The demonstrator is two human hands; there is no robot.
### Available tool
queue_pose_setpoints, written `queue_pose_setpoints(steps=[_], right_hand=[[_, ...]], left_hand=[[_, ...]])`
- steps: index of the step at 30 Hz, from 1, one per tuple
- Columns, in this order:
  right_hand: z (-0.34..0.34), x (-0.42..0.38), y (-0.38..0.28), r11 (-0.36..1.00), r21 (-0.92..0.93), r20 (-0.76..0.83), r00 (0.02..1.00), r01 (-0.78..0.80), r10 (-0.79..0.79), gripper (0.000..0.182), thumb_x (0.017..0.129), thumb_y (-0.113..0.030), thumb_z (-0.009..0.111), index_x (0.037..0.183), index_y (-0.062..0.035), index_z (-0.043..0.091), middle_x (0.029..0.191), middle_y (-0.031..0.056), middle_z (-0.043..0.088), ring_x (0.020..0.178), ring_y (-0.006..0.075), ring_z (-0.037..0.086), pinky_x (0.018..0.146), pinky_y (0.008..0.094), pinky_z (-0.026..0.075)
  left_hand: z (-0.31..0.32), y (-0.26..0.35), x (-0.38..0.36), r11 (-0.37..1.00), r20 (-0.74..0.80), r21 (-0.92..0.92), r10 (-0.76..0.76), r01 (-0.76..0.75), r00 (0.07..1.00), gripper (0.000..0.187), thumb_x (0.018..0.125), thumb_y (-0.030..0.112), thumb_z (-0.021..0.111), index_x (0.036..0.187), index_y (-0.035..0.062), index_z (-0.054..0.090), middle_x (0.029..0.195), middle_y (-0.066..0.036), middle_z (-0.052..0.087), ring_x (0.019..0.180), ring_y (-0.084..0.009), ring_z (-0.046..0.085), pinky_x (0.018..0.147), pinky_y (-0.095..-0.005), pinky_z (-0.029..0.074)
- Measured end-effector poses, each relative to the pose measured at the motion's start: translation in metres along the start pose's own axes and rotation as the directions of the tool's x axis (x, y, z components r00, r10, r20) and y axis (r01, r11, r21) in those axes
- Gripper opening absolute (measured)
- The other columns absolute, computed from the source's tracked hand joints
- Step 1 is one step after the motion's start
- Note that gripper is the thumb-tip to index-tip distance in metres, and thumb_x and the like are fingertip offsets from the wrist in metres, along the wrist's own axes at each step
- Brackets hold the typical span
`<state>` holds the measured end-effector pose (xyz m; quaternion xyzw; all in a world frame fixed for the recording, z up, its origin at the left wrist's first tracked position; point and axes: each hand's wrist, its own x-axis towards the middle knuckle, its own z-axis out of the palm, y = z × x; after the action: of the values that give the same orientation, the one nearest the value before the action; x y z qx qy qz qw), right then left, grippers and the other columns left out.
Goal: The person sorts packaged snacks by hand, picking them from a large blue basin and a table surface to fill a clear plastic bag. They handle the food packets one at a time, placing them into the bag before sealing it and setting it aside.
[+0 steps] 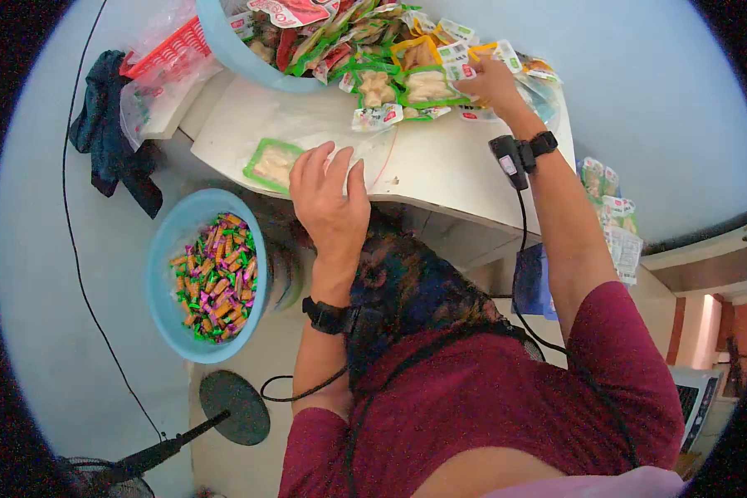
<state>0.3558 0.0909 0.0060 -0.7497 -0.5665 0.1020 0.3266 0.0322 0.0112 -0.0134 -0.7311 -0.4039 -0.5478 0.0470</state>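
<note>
Resting flat on the bench (440, 166), the left hand (330, 197) lies with fingers spread, just right of a lone green-edged packet (274, 163) and apparently touching it. Well apart, the right hand (491, 83) reaches into the packet pile (398, 75) at the bench's far edge, fingers curled on one packet; the grip is partly hidden. Two blue basins show: one (162, 282) of candies by the left hand, one (224, 46) holding packets beyond.

text: none legible | snack packets (407, 75): print too small and blurred | wrist devices: no readable marks
</note>
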Motion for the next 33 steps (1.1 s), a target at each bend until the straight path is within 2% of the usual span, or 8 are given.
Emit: queue_pose_setpoints(steps=[3, 6, 9, 12, 16, 22, 28, 33], right_hand=[[-0.001, 0.004, 0.016, 0.966, 0.246, 0.086, 0.994, -0.084, 0.065, 0.027, 0.071, -0.021, 0.074, 0.086, -0.0003, 0.066, 0.076, 0.0099, 0.066, 0.066, 0.0193, 0.065, 0.058, 0.0359, 0.054], [-0.018, -0.025, -0.021, 0.888, 0.419, 0.079, 0.982, -0.191, 0.174, 0.022, 0.073, -0.009, 0.068, 0.093, -0.0010, 0.066, 0.081, 0.0064, 0.064, 0.069, 0.0174, 0.065, 0.057, 0.0345, 0.059], [-0.030, -0.044, -0.030, 0.864, 0.483, -0.004, 0.987, -0.141, 0.163, 0.026, 0.074, -0.003, 0.064, 0.099, 0.0037, 0.062, 0.089, 0.0093, 0.064, 0.073, 0.0218, 0.067, 0.058, 0.0373, 0.062], [-0.050, -0.063, -0.022, 0.774, 0.611, 0.108, 0.986, -0.164, 0.124, 0.034, 0.076, -0.003, 0.062, 0.109, 0.0059, 0.056, 0.099, 0.0125, 0.063, 0.086, 0.0224, 0.067, 0.073, 0.0377, 0.061], [-0.064, -0.110, -0.043, 0.580, 0.775, 0.198, 0.968, -0.251, 0.155, 0.036, 0.077, 0.005, 0.059, 0.113, 0.0059, 0.055, 0.104, 0.0123, 0.063, 0.090, 0.0217, 0.066, 0.077, 0.0380, 0.059], [-0.045, -0.159, -0.044, 0.342, 0.855, 0.420, 0.907, -0.390, -0.015, 0.052, 0.075, 0.009, 0.063, 0.126, 0.0025, 0.052, 0.110, 0.0107, 0.064, 0.094, 0.0178, 0.065, 0.088, 0.0303, 0.052], [-0.013, -0.181, -0.074, 0.210, 0.918, 0.351, 0.936, -0.335, -0.040, 0.051, 0.075, 0.012, 0.064, 0.124, 0.0021, 0.053, 0.112, 0.0114, 0.065, 0.097, 0.0185, 0.065, 0.089, 0.0315, 0.052], [0.015, -0.180, -0.095, 0.126, 0.942, 0.319, 0.947, -0.312, -0.041, 0.045, 0.078, 0.012, 0.062, 0.120, 0.0028, 0.053, 0.112, 0.0126, 0.065, 0.098, 0.0207, 0.065, 0.088, 0.0328, 0.053]], left_hand=[[-0.002, 0.001, 0.001, 1.000, 0.006, 0.001, 0.000, 0.000, 1.000, 0.020, 0.072, 0.005, 0.073, 0.092, 0.0069, 0.070, 0.095, -0.010, 0.063, 0.092, -0.0294, 0.057, 0.082, -0.0398, 0.046], [0.000, 0.001, 0.000, 1.000, 0.003, 0.026, 0.005, -0.005, 1.000, 0.017, 0.072, 0.006, 0.074, 0.089, 0.0071, 0.070, 0.086, -0.009, 0.061, 0.083, -0.0273, 0.057, 0.074, -0.0380, 0.046], [-0.001, 0.002, 0.000, 0.999, 0.002, 0.033, -0.004, 0.004, 1.000, 0.015, 0.073, 0.006, 0.074, 0.087, 0.0070, 0.070, 0.081, -0.008, 0.059, 0.077, -0.0270, 0.057, 0.069, -0.0373, 0.046], [-0.003, 0.003, -0.001, 0.999, -0.011, 0.032, -0.009, 0.009, 1.000, 0.013, 0.073, 0.006, 0.074, 0.086, 0.0069, 0.070, 0.078, -0.009, 0.059, 0.075, -0.0272, 0.057, 0.066, -0.0372, 0.046], [-0.004, 0.002, 0.001, 1.000, -0.023, 0.024, -0.018, 0.019, 1.000, 0.012, 0.074, 0.007, 0.073, 0.085, 0.0064, 0.070, 0.077, -0.009, 0.059, 0.074, -0.0277, 0.057, 0.065, -0.0375, 0.046], [0.000, 0.004, 0.000, 0.998, -0.055, -0.029, -0.060, 0.059, 0.997, 0.011, 0.075, 0.008, 0.073, 0.085, 0.0071, 0.070, 0.077, -0.008, 0.060, 0.075, -0.0267, 0.059, 0.066, -0.0365, 0.048], [-0.001, 0.005, 0.000, 0.998, -0.045, -0.008, -0.061, 0.060, 0.997, 0.011, 0.074, 0.008, 0.073, 0.085, 0.0081, 0.070, 0.078, -0.008, 0.060, 0.076, -0.0268, 0.059, 0.067, -0.0368, 0.048], [0.000, 0.003, 0.001, 0.996, -0.067, -0.064, -0.059, 0.054, 0.996, 0.007, 0.076, 0.010, 0.069, 0.082, 0.0078, 0.066, 0.075, -0.006, 0.054, 0.074, -0.0272, 0.055, 0.066, -0.0393, 0.045]])
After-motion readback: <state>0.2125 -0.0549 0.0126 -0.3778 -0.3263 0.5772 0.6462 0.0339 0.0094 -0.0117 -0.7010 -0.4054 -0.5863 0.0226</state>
